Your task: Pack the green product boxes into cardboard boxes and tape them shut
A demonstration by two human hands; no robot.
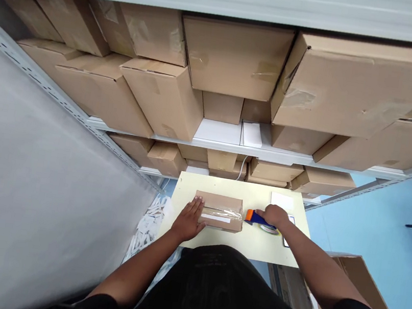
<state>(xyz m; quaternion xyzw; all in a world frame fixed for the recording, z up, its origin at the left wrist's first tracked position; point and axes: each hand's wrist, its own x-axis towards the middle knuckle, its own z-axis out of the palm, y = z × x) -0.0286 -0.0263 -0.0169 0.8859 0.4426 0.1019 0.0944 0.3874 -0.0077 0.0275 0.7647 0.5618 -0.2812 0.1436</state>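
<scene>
A small brown cardboard box (pixel 221 212) with clear tape and a white label lies on a pale yellow table (pixel 247 243). My left hand (pixel 189 219) rests flat against the box's left end, fingers stretched out. Just right of the box, my right hand (pixel 276 216) is closed round the handle of an orange and blue tape dispenser (pixel 259 220), which rests on the table with its orange head near the box.
White sheets (pixel 282 200) lie at the table's far right. Metal shelves behind hold several cardboard boxes (pixel 236 58). A grey wall (pixel 32 175) is on my left, with white packets (pixel 147 225) on the floor. Flattened cardboard (pixel 361 281) leans at the right over blue floor.
</scene>
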